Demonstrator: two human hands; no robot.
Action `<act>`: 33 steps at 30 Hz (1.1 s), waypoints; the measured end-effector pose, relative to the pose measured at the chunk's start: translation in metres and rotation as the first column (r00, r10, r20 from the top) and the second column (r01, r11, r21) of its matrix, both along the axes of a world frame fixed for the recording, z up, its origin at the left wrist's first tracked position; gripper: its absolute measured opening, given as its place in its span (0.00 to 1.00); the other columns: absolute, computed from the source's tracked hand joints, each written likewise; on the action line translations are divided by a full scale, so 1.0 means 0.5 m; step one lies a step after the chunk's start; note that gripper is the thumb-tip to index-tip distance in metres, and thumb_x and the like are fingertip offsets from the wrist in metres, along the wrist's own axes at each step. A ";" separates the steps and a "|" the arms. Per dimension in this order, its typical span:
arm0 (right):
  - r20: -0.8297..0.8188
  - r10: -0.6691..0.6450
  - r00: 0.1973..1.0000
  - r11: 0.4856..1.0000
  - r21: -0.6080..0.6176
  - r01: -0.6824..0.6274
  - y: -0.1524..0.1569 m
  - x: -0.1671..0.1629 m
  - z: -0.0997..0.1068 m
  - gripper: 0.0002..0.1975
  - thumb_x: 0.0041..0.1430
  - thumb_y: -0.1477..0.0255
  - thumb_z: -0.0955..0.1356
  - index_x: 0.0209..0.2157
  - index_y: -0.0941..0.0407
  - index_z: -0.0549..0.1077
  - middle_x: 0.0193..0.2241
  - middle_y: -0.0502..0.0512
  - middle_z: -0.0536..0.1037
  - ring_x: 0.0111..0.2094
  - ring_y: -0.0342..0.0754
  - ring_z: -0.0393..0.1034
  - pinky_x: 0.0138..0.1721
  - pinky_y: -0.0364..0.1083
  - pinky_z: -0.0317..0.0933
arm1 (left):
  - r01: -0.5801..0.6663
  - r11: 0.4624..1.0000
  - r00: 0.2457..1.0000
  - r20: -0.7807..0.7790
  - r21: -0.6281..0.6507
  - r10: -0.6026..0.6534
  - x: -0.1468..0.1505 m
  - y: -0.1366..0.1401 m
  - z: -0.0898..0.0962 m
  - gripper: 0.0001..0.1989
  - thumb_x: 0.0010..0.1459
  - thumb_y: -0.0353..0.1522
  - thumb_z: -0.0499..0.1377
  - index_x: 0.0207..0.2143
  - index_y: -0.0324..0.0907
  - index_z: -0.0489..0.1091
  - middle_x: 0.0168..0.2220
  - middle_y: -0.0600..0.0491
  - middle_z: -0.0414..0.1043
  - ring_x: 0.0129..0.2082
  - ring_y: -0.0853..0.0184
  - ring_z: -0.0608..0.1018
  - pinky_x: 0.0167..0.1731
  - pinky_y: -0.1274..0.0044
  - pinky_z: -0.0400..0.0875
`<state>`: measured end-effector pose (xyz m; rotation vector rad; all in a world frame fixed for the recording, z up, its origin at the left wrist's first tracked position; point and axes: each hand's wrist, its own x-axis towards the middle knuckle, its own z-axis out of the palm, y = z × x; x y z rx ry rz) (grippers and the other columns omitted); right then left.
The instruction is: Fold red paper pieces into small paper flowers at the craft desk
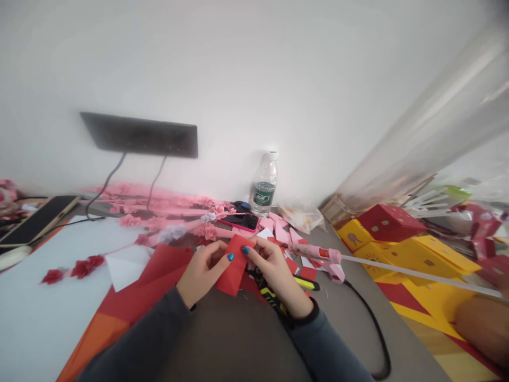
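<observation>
Between my two hands is a folded piece of red paper [234, 271], held up over the grey table. My left hand [207, 268] pinches its left side, thumb toward me. On the upper right edge, my right hand [274, 265] grips the same paper with thumb and fingers. Under my right hand lies a black and yellow tool [272, 301], partly hidden, and a yellow-and-black cutter [306, 283] rests close by. To the right sits a pink hot glue gun [324, 254] with a long white glue stick in it and a black cord.
A water bottle [265, 185] stands against the wall by a phone [242, 221]. Pink paper flowers [207, 202] lie along the back. Red sheets [155, 276] and white paper cover the left. Yellow boxes [413, 254] crowd the right, near another person's arm [483, 329].
</observation>
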<state>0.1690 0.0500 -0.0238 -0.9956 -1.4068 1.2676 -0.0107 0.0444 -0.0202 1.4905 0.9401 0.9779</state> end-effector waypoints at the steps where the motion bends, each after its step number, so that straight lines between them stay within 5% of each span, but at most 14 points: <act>1: 0.007 0.023 1.000 1.000 -0.008 -0.023 -0.001 -0.001 0.002 0.20 0.55 0.54 0.71 0.25 0.56 0.68 0.17 0.45 0.67 0.18 0.41 0.60 0.21 0.41 0.56 | -0.013 1.000 1.000 -0.022 0.027 0.013 0.001 -0.002 0.000 0.12 0.61 0.40 0.56 0.34 0.40 0.70 0.33 0.51 0.77 0.33 0.64 0.78 0.32 0.78 0.71; 6: 0.013 0.060 0.998 0.997 -0.040 -0.060 -0.002 -0.004 0.005 0.19 0.51 0.53 0.73 0.26 0.55 0.71 0.18 0.46 0.69 0.17 0.41 0.62 0.20 0.41 0.58 | -0.105 0.990 0.985 -0.125 0.092 0.116 -0.003 -0.003 -0.003 0.14 0.60 0.41 0.55 0.31 0.40 0.69 0.25 0.55 0.71 0.25 0.69 0.72 0.24 0.81 0.65; 33: -0.009 0.032 0.999 0.998 -0.061 -0.033 -0.002 -0.001 0.004 0.19 0.52 0.53 0.72 0.25 0.56 0.73 0.17 0.48 0.72 0.19 0.42 0.63 0.22 0.42 0.59 | -0.076 0.997 0.995 -0.060 -0.004 0.076 -0.003 0.000 -0.002 0.14 0.59 0.42 0.57 0.29 0.41 0.67 0.23 0.56 0.70 0.23 0.69 0.72 0.23 0.81 0.65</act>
